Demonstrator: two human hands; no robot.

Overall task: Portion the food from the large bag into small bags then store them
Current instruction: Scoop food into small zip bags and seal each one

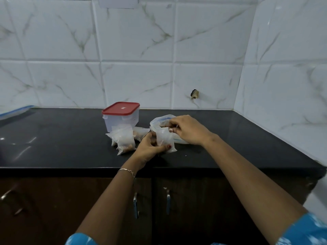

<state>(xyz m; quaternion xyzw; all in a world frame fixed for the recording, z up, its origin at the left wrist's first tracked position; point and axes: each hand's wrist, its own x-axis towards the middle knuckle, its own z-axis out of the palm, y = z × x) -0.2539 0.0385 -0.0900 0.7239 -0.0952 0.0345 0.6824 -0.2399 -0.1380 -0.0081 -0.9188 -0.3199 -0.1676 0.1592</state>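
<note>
A small clear bag [166, 138] with brownish food at its bottom stands upright on the black counter [70, 138]. My left hand [150, 147] grips its lower part. My right hand [187, 129] pinches its top edge. Right behind it lies the large clear bag [157, 121] with a blue zip strip, mouth open, mostly hidden by my right hand. Three filled small bags [124, 138] rest to the left, in front of a clear storage box with a shut red lid [121, 108].
Another plastic bag with a blue edge [14, 112] lies at the counter's far left. White marble-tiled walls close the back and right side. Dark cabinet doors with metal handles [168, 200] sit under the counter's front edge.
</note>
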